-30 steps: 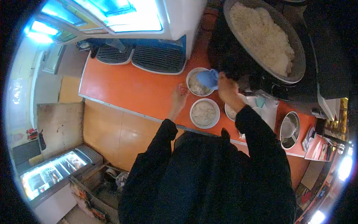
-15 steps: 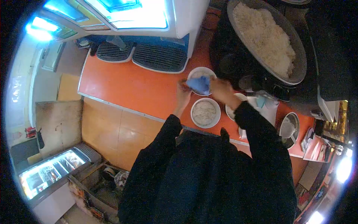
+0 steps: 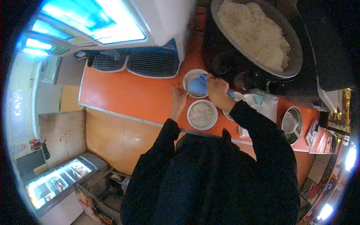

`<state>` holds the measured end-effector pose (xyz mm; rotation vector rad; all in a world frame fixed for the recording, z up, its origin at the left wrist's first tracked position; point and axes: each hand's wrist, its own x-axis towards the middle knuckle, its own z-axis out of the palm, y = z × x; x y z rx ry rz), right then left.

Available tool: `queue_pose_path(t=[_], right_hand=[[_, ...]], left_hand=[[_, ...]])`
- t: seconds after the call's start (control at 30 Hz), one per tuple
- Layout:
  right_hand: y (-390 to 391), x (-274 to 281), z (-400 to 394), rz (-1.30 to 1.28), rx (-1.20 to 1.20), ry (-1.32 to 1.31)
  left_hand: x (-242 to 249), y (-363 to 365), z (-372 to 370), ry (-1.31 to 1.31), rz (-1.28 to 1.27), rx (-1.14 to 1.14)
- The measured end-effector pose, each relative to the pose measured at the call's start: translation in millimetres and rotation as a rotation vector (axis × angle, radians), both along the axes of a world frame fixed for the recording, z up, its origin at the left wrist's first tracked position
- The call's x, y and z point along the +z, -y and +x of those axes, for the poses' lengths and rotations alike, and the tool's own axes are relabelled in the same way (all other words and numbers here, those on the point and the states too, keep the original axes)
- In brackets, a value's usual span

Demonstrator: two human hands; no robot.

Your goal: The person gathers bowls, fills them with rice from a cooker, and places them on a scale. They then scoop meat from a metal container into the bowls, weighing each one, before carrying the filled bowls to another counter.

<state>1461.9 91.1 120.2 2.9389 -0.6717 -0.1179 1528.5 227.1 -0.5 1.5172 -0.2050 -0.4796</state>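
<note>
My right hand (image 3: 218, 91) is wrapped around a blue rice paddle (image 3: 198, 85). The handle end shows past the hand, and the blade lies over the far white bowl (image 3: 186, 77), pressing into its contents. At that bowl's left rim, my left hand (image 3: 179, 95) has its fingers curled and pinched against the edge; the exact fingertip contact is small and blurred. Nearer to me stands a second white bowl (image 3: 202, 114) filled with rice. A third white bowl (image 3: 227, 112) is partly hidden behind my right wrist and sleeve.
A large pot (image 3: 299, 56) heaped with rice stands at the back right. A drink dispenser's drip trays (image 3: 153, 63) sit at the back left of the orange counter (image 3: 123, 88). A metal bowl (image 3: 292, 122) is on the right, beside a white container (image 3: 268, 107).
The blade has turned and now rests flatter inside the far bowl. My left hand has shifted slightly left and down. The whole view has tilted a little.
</note>
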Motion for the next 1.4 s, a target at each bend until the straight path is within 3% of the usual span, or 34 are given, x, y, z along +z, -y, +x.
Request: queue_pose_path(t=[0.17, 0.2, 0.27, 0.33, 0.37, 0.4, 0.47, 0.5, 0.53, 0.6, 0.67, 0.73, 0.8, 0.87, 0.97, 1.07, 1.1, 1.17, 1.23, 1.3, 1.33, 1.4], right_hand=[[0, 0, -8, 0.086, -0.041, -0.080], [-1, 19, -18, 0.092, 0.054, 0.018], [0, 88, -35, 0.031, 0.203, 0.202], [14, 180, -57, -0.167, 0.205, 0.212], [32, 220, -64, -0.242, 0.158, 0.278], [58, 257, -67, -0.121, 0.025, 0.214], [125, 304, -52, -0.143, 0.179, 0.796], [168, 327, -42, -0.201, 0.137, 0.824], [218, 344, -27, -0.347, 0.149, 0.947], [279, 383, -4, -0.270, 0.191, 1.156], [440, 389, 29, -0.526, -0.131, 1.299], [465, 427, 50, -0.557, 0.048, 1.367], [457, 429, 76, -0.181, -0.071, 1.344], [528, 415, 118, -0.303, -0.213, 1.277], [558, 403, 147, -0.283, -0.066, 1.197], [581, 405, 144, -0.219, -0.087, 1.061], [588, 405, 136, -0.140, -0.074, 1.022], [614, 408, 129, 0.237, 0.142, 1.076], [677, 397, 151, 0.729, 0.437, 1.185], [706, 391, 169, 0.627, 0.316, 1.296], [685, 386, 161, 0.244, 0.011, 1.314], [648, 382, 155, -0.002, -0.190, 1.281]], left_hand=[[8, 1, 2, -0.114, -0.052, -0.014], [18, -1, 1, -0.148, -0.027, -0.031], [27, -3, 7, 0.265, 0.078, -0.072], [19, -15, 11, 0.268, 0.058, -0.096], [-1, -25, 13, 0.070, -0.015, -0.105], [-11, -32, 14, -0.124, -0.092, -0.120], [13, -36, 11, -0.171, -0.044, -0.030], [48, -31, 5, -0.154, 0.036, -0.005], [34, -36, 10, -0.148, -0.038, -0.023], [2, -49, 14, -0.203, -0.156, 0.036], [-15, -55, 20, -0.092, -0.116, 0.042], [8, -56, 16, -0.078, -0.138, 0.066], [5, -60, 13, 0.001, 0.019, 0.086], [-22, -73, 14, -0.107, -0.100, 0.205], [-50, -98, 26, -0.285, -0.069, 0.184], [14, -68, 7, -0.064, 0.043, 0.305], [21, -66, 11, -0.075, 0.088, 0.242], [15, -67, 20, -0.078, 0.151, 0.130], [14, -65, 20, -0.061, 0.035, 0.156], [18, -68, 21, -0.164, -0.117, 0.277], [18, -75, 17, -0.281, -0.218, 0.375], [16, -100, 1, -0.234, -0.180, 0.392]])
